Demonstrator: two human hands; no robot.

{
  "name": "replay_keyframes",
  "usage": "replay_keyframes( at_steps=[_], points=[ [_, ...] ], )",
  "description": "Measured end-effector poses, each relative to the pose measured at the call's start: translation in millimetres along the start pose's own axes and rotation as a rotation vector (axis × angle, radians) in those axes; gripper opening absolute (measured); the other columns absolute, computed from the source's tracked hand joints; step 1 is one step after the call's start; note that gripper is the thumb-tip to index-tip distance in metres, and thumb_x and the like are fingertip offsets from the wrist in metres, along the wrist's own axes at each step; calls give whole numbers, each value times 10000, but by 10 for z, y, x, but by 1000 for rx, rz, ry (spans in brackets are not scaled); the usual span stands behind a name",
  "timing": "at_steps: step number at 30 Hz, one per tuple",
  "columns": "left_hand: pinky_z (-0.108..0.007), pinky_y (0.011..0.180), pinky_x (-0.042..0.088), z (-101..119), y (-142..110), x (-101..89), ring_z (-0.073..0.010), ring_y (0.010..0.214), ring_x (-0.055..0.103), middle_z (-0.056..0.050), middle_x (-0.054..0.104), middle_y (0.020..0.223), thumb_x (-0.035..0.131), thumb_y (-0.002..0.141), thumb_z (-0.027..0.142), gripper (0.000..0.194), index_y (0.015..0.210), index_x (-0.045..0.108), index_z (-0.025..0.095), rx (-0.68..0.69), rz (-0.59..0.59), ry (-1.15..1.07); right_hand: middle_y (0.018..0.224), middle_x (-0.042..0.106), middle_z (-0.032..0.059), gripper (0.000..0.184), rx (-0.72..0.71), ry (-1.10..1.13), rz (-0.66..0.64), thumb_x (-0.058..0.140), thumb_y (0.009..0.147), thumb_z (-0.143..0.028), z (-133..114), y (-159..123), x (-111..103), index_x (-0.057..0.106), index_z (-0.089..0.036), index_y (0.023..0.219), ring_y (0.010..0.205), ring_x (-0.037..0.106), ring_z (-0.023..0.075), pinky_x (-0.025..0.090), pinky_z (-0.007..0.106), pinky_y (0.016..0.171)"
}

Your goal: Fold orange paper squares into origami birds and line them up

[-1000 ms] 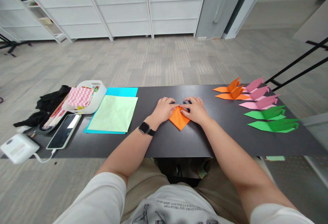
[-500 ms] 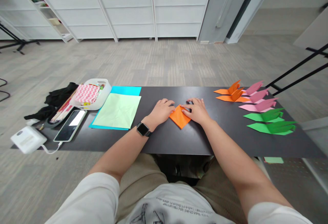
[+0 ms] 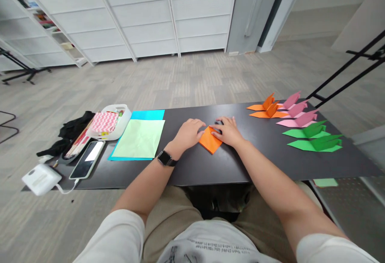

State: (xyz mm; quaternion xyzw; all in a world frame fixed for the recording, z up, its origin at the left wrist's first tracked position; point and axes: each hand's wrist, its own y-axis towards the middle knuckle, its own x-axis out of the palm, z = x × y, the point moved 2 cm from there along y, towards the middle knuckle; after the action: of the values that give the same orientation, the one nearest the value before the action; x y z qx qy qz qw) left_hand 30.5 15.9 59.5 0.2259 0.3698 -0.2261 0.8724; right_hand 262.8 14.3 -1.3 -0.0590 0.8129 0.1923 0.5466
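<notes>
A folded orange origami paper [image 3: 210, 142] lies flat on the dark table, one corner pointing toward me. My left hand [image 3: 190, 132] rests at its left edge, fingers bent and spread, the thumb touching the paper. On the other side, my right hand [image 3: 227, 130] has its fingers apart, with thumb and fingertip on the upper right part of the paper. Neither hand is closed around it. Folded paper cranes stand to the right: orange ones [image 3: 267, 112], pink ones [image 3: 297, 120] and green ones [image 3: 315, 143].
Light green sheets [image 3: 140, 138] lie over blue sheets [image 3: 147, 114] left of my hands. Farther left are a white basket [image 3: 124, 120] with a pink zigzag packet [image 3: 104, 122], a phone [image 3: 87, 160] cabled to a white power bank [image 3: 42, 179], and black cloth [image 3: 73, 126].
The camera view has tilted and shifted a little. My hands stay at the orange paper, with the left thumb and right fingers slightly repositioned on it.
</notes>
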Motion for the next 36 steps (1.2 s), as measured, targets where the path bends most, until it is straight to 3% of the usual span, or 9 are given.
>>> replay_keyframes(
  at_steps=[4, 8, 15, 20, 28, 32, 36],
  points=[
    [-514, 1230, 348, -20, 191, 327, -334, 1308, 577, -122, 689, 1388, 710, 874, 199, 479, 1349, 681, 252, 25, 15, -104, 1471, 583, 104, 363, -10, -60, -18, 675, 977, -443, 4, -10, 3, 766, -407, 1327, 1437, 431, 388, 175, 790, 1227],
    [-525, 1246, 330, -161, 163, 461, -339, 1346, 571, -142, 658, 1455, 715, 879, 212, 616, 1482, 589, 240, 12, -35, -52, 1478, 582, 102, 371, -18, -90, -22, 685, 979, -451, -8, -11, -15, 758, -402, 1340, 1455, 421, 390, 152, 793, 1238],
    [-581, 1323, 128, -243, 61, 529, -345, 1432, 516, -130, 676, 1436, 714, 905, 220, 494, 1393, 652, 266, -53, -55, -83, 1437, 619, 76, 230, -38, -123, 32, 729, 959, -454, -71, -18, -87, 838, -374, 1145, 1417, 461, 351, 78, 736, 1295],
    [-612, 1324, 48, -234, 60, 558, -366, 1446, 496, -136, 690, 1411, 727, 899, 212, 451, 1343, 668, 265, -83, -50, -99, 1405, 633, 79, 223, -53, -157, -7, 719, 970, -389, -116, -74, -199, 838, -374, 1158, 1382, 491, 337, 72, 723, 1308],
    [-596, 1318, 217, -74, 53, 466, -305, 1476, 494, -108, 619, 1535, 610, 1011, 281, 498, 1504, 533, 277, -91, -172, 269, 1353, 655, 84, 202, -113, -281, -90, 705, 972, -322, -93, -428, -541, 852, -354, 1106, 1349, 524, 336, 147, 710, 1301],
    [-604, 1310, 240, -72, 53, 471, -300, 1457, 515, -98, 643, 1512, 617, 1016, 290, 478, 1489, 552, 282, -78, -162, 301, 1347, 660, 87, 212, -173, -344, -137, 693, 973, -318, -20, -608, -670, 850, -353, 1111, 1351, 527, 349, 169, 725, 1283],
    [-601, 1313, 232, -127, 52, 494, -294, 1426, 539, -91, 674, 1473, 633, 1012, 284, 451, 1460, 588, 270, -35, -128, 277, 1335, 667, 93, 138, -147, -289, -101, 733, 935, -350, 99, -479, -792, 858, -316, 985, 1302, 556, 362, 288, 689, 1247]
  ],
)
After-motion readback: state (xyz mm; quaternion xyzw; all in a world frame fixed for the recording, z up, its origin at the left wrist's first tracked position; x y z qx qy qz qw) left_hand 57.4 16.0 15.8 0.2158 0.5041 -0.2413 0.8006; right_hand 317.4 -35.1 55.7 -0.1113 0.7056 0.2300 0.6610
